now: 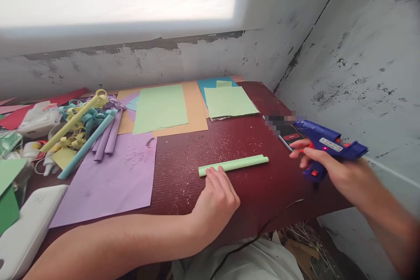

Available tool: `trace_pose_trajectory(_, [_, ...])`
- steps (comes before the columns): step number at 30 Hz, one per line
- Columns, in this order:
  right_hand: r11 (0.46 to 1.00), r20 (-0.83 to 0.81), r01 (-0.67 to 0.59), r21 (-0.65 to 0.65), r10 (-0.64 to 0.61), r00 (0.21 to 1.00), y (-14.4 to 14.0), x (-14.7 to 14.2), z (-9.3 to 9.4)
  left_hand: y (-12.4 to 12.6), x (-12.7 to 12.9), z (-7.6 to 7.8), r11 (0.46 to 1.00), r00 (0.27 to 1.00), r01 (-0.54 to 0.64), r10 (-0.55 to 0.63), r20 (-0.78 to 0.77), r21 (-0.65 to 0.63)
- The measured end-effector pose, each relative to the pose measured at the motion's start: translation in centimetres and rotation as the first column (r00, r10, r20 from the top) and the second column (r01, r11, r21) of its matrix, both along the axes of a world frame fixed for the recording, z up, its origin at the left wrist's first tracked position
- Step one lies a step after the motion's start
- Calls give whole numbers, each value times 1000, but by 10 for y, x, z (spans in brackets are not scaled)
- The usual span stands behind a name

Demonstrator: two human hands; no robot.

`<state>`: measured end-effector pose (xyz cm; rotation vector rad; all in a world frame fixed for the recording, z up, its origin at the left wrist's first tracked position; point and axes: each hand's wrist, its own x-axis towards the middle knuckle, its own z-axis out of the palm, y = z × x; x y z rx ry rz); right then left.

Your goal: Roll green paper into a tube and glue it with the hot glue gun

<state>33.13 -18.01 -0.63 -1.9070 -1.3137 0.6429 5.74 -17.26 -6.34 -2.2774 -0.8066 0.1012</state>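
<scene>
Steadying pale-green paper roll (242, 164) beneath half-curled left hand (219, 192) (unclear whether pinched), probably against unrolling; gripping blue glue gun (323, 135) in closed right hand (334, 168), clear of the roll.

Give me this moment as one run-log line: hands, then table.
left hand: touching green roll | right hand: holding glue gun, apart from roll | table: purple sheet left of roll

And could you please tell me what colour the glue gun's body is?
The glue gun is dark blue, seen best in the head view.
</scene>
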Motion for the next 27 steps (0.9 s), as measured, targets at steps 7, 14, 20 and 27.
trace_pose_trajectory(7, [993, -250, -65, -96, 39, 967, 13, -48, -40, 10, 1, -1, 999, 999, -34, 35, 15, -27])
trace_pose_trajectory(14, [995, -155, -76, -67, 65, 986, 29, -47, -44, 26, 2, 1, 977, 993, -92, 106, 60, -193])
trace_pose_trajectory(20, [995, -162, -102, 13, 102, 981, 45, -46, -52, 49, -1, 12, 916, 981, -98, 156, 119, -389])
trace_pose_trajectory(27, [966, -426, 25, 259, 91, 900, 39, -55, -45, 88, -16, 35, 809, 961, -96, 228, 159, -580])
